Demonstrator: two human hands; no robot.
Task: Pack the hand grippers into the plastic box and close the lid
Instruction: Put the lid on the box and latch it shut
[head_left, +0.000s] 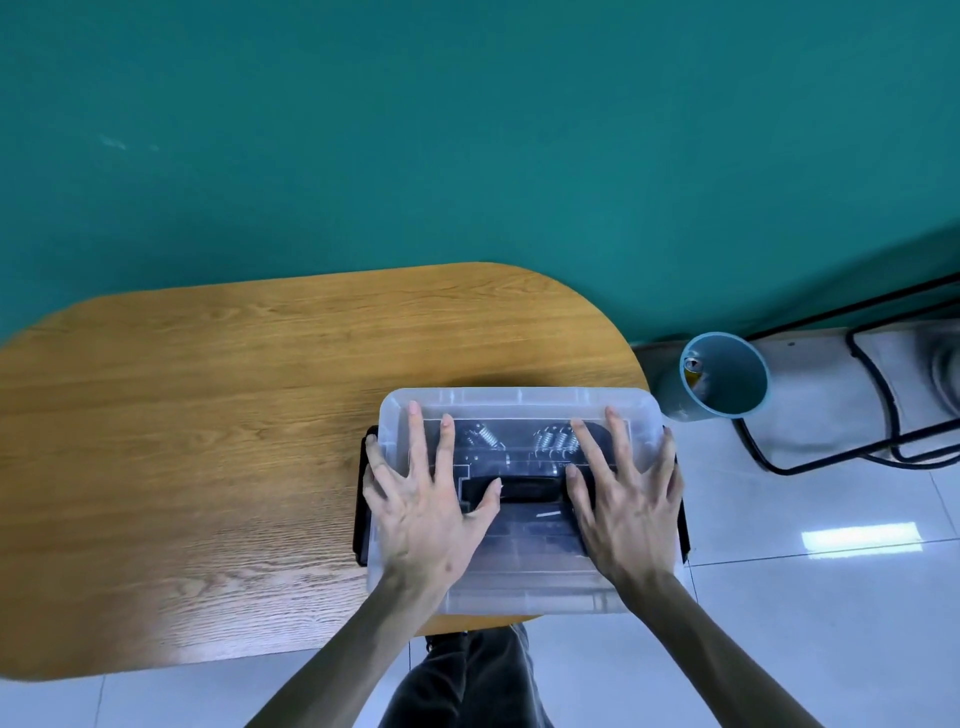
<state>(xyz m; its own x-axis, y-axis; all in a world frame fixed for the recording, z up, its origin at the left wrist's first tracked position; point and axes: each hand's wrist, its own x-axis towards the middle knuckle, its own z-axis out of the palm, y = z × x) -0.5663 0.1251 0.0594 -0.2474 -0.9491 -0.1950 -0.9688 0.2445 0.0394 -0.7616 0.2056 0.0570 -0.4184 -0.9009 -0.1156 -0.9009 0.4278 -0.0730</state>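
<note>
At the counter's right end: a clear plastic box (519, 499) is sitting on the wooden counter (208, 441), its right side reaching past the counter's rounded right edge.
Lid: the translucent lid (519, 402) is lying flat over the box, covering its whole top.
Latches: black latches are showing at the box's left end (362, 499) and right end (684, 525); whether they are snapped shut cannot be told.
Grippers: the hand grippers (550, 441) are lying inside the box, under the lid; coiled metal springs are showing toward the far side and black handles nearer the middle.
Left hand: the left hand (431, 499) is lying palm down on the left half of the lid, fingers spread apart and flat, gripping nothing.
Right hand: the right hand (623, 499) is lying palm down on the right half of the lid, fingers spread apart too, gripping nothing.
Beside the counter: a blue-grey bin (722, 379) is standing on the tiled floor (805, 597) just past the counter's right end, near a black wire frame (810, 457).
Behind: a teal wall (467, 130) is filling the background.
</note>
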